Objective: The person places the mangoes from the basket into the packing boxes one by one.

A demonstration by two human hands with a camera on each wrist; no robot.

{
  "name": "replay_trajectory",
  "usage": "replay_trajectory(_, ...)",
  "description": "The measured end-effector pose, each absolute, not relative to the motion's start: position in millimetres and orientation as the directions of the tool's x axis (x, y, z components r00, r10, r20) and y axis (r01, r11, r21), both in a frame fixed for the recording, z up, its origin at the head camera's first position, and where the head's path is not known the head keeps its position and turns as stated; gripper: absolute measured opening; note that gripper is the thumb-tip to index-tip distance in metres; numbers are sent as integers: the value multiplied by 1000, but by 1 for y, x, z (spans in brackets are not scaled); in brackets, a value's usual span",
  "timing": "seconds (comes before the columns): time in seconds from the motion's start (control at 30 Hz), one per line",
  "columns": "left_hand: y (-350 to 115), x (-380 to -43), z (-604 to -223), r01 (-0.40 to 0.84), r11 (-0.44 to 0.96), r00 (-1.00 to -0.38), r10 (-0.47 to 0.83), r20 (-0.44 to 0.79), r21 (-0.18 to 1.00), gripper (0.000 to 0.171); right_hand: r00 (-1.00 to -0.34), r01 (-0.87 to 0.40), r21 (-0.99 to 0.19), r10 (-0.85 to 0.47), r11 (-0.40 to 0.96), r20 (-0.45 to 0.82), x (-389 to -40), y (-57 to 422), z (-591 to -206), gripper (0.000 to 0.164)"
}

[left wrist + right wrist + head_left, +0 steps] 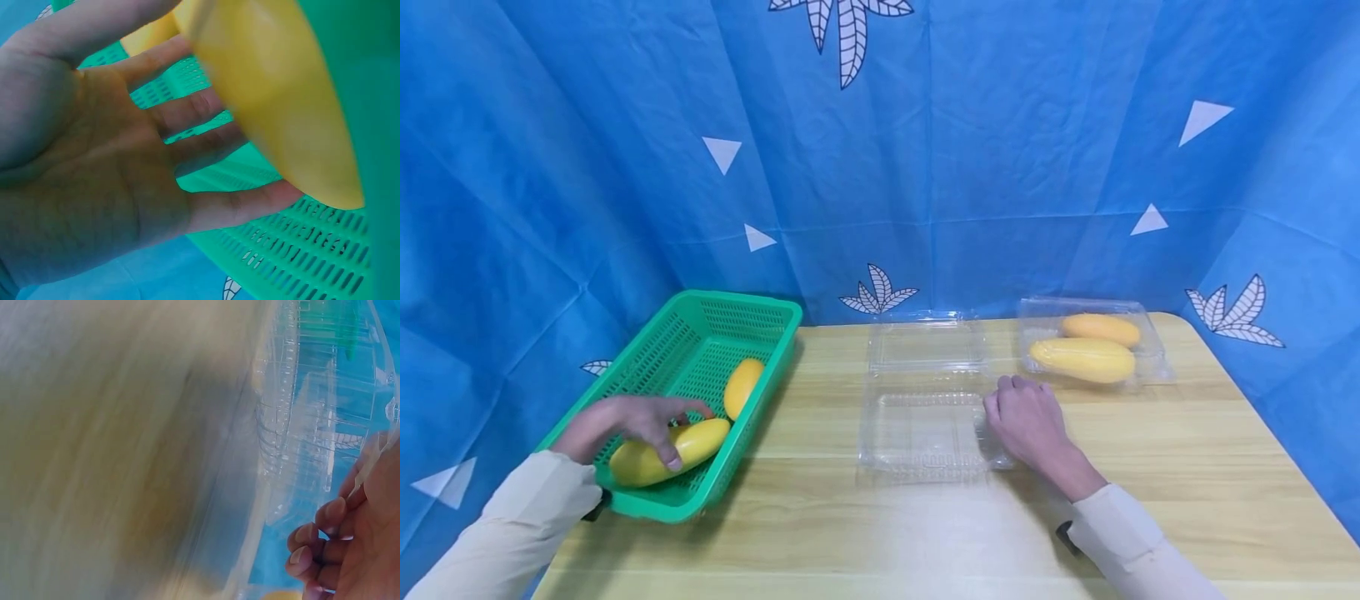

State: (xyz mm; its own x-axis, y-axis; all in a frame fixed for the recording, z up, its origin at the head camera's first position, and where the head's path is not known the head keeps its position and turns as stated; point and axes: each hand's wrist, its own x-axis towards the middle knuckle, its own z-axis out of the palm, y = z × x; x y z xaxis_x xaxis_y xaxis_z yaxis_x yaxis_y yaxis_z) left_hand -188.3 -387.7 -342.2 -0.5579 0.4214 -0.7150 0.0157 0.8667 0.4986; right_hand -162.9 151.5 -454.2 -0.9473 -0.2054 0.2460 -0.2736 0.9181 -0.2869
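Inside the green basket (730, 479), my left hand (651, 425) has its thumb and fingers on either side of a long, smooth yellow fruit (700, 442). In the left wrist view the fingers reach along that fruit (275, 94), which lies near the basket wall. A smaller orange-yellow fruit (743, 387) rests beside it in the basket. My right hand (1026, 421) pinches the right rim of an open clear plastic box (925, 425), whose lid (928, 346) lies back toward the curtain. The right wrist view shows the curled fingers (303, 534) at the clear plastic edge.
At the back right of the wooden table (1187, 467) stands another clear plastic box (1037, 317), holding a ridged long yellow fruit (1084, 358) and a smaller orange one (1101, 327). A blue patterned curtain (1000, 167) hangs behind and at both sides.
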Motion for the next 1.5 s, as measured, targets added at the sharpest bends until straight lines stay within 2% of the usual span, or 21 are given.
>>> replay_trajectory(0.17,-383,-189,-347,-91,902,-566,302,-767,422,79,-947,-279,-274,-215,920,240,-164,153,-454,35)
replay_trajectory(0.3,-380,-192,-345,-79,934,-570,245,-785,349,80,-946,-282,-266,-221,922,237,-166,154,-454,34)
replay_trajectory(0.4,-378,-193,-340,-41,939,-563,260,-785,340,82,-946,-284,-264,-224,922,235,-167,156,-455,34)
replay_trajectory(0.53,-380,-193,-330,-12,920,-562,318,-764,392,83,-945,-288,-267,-229,920,233,-167,156,-456,33)
replay_trajectory(0.7,-386,-191,-319,53,909,-591,362,-721,412,81,-945,-289,-275,-228,917,233,-167,156,-455,34)
replay_trajectory(0.9,-393,-186,-316,95,887,-681,389,-620,452,86,-940,-300,-275,-235,913,247,-167,155,-454,35)
replay_trajectory(1.17,-383,-183,-311,215,855,-845,405,-349,472,84,-942,-296,-306,-224,905,249,-165,156,-455,36)
replay_trajectory(1.33,-370,-181,-308,165,866,-907,322,-274,472,79,-942,-298,-304,-228,905,247,-165,157,-458,37)
replay_trajectory(1.5,-349,-175,-300,150,880,-949,255,-183,451,81,-941,-300,-313,-225,901,253,-165,156,-459,37)
